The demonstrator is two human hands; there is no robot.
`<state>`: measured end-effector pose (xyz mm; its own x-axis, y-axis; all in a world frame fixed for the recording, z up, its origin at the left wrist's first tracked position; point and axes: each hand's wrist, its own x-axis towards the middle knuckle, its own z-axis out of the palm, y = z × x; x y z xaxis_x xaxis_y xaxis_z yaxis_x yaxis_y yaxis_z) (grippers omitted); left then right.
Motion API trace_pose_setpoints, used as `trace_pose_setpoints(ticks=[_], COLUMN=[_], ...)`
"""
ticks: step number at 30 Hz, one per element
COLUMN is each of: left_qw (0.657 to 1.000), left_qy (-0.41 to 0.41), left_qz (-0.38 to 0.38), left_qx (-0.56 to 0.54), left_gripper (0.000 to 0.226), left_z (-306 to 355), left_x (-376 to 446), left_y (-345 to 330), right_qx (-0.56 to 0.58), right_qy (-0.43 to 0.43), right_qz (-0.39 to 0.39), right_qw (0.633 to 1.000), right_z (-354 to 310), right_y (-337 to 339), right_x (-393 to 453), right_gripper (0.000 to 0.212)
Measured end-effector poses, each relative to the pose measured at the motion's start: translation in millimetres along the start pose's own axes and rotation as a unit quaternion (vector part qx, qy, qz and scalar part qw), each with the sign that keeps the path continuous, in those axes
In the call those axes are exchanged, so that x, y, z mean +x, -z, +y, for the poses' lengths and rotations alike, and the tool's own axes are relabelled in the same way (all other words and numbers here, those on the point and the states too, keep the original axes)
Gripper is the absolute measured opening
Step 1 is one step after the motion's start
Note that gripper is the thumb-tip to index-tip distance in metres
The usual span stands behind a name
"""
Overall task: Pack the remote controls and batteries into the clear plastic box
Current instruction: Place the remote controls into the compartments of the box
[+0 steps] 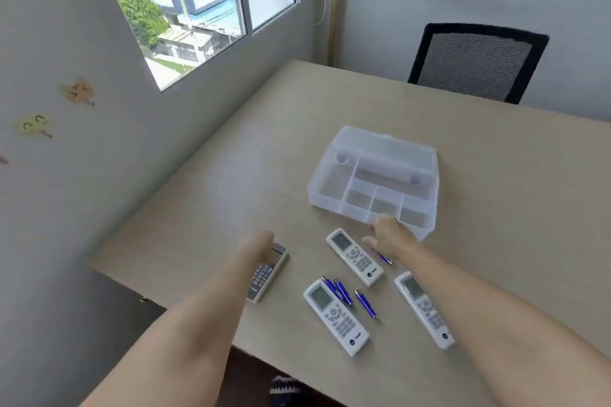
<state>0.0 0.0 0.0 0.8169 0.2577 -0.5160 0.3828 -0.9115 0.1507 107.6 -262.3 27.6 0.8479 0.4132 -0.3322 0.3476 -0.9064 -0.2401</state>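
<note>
nothing looked packed yet: three white remotes (335,316) and loose blue batteries (365,303) lay on the worktop (205,215) nearer than the hands. the left hand (261,243) rested on a grey remote (266,274), grip unclear; the right hand (385,233) reached, fingers loose, over another battery. just beyond it sat the clear plastic box (373,182), open, compartments bare. further off, a black chair (476,61) and a window (201,3).

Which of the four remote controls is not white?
The grey remote under the left hand, leftmost on the table. The other three are white, with light buttons.
</note>
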Motion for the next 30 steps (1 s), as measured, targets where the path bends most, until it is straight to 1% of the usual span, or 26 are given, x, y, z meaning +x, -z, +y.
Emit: trace_pose_setpoints(ticks=[1, 3, 5, 7, 9, 12, 14, 16, 17, 19, 20, 21, 22, 23, 24, 25, 26, 28, 30], left_qw=[0.999, 0.998, 0.997, 0.998, 0.999, 0.998, 0.992, 0.973, 0.959, 0.925, 0.904, 0.883, 0.86, 0.839, 0.826, 0.82, 0.822, 0.837, 0.849], left_qy=[0.017, 0.045, 0.058, 0.053, 0.05, 0.037, 0.031, 0.021, 0.011, -0.013, -0.033, -0.053, -0.07, -0.081, -0.084, -0.086, -0.081, -0.06, -0.047], left_qz=[-0.015, -0.031, -0.042, -0.023, -0.014, -0.036, -0.035, -0.026, -0.019, -0.005, 0.0, 0.0, -0.006, -0.014, -0.02, -0.023, -0.023, -0.018, -0.006], left_qx=[0.028, 0.021, 0.01, -0.001, -0.011, -0.044, -0.116, -0.23, -0.283, -0.381, -0.426, -0.467, -0.505, -0.538, -0.557, -0.566, -0.564, -0.544, -0.527], left_gripper=[0.046, 0.049, 0.064, 0.071, 0.065, 0.055, 0.049, 0.043, 0.044, 0.056, 0.058, 0.055, 0.05, 0.047, 0.045, 0.041, 0.035, 0.019, 0.01], left_z=[-6, -18, -29, -33, -35, -38, -39, -32, -27, -12, -3, 7, 18, 30, 43, 55, 66, 86, 100], left_x=[-6, -7, -5, 2, 10, 25, 38, 48, 55, 68, 77, 87, 99, 111, 122, 133, 142, 157, 170], left_y=[-9, -29, -48, -54, -58, -57, -52, -37, -26, 0, 15, 28, 40, 50, 58, 64, 68, 70, 70], right_qx=[-0.02, -0.038, -0.042, -0.048, -0.06, -0.091, -0.103, -0.119, -0.125, -0.113, -0.086, -0.026, 0.057, 0.145, 0.223, 0.284, 0.332, 0.391, 0.432], right_qy=[-0.01, -0.02, -0.035, -0.048, -0.069, -0.089, -0.106, -0.11, -0.105, -0.09, -0.085, -0.087, -0.094, -0.101, -0.108, -0.115, -0.12, -0.135, -0.15], right_qz=[-0.023, -0.044, -0.061, -0.057, -0.046, -0.02, 0.0, 0.013, 0.016, 0.004, -0.002, -0.006, -0.011, -0.013, -0.009, -0.001, 0.011, 0.052, 0.096], right_qw=[1.0, 0.998, 0.997, 0.996, 0.995, 0.992, 0.989, 0.987, 0.986, 0.989, 0.993, 0.996, 0.994, 0.984, 0.969, 0.952, 0.936, 0.909, 0.884], right_z=[-2, -6, -12, -17, -19, -23, -22, -20, -19, -20, -21, -21, -21, -20, -16, -12, -6, 11, 35], right_y=[-13, -35, -54, -65, -75, -85, -89, -92, -94, -94, -93, -91, -86, -78, -68, -56, -42, -11, 18], right_x=[-1, 1, 3, 10, 13, 17, 20, 21, 22, 22, 22, 21, 19, 16, 14, 13, 13, 21, 39], right_gripper=[0.04, 0.043, 0.046, 0.048, 0.053, 0.06, 0.06, 0.059, 0.058, 0.058, 0.056, 0.053, 0.049, 0.049, 0.05, 0.051, 0.051, 0.053, 0.051])
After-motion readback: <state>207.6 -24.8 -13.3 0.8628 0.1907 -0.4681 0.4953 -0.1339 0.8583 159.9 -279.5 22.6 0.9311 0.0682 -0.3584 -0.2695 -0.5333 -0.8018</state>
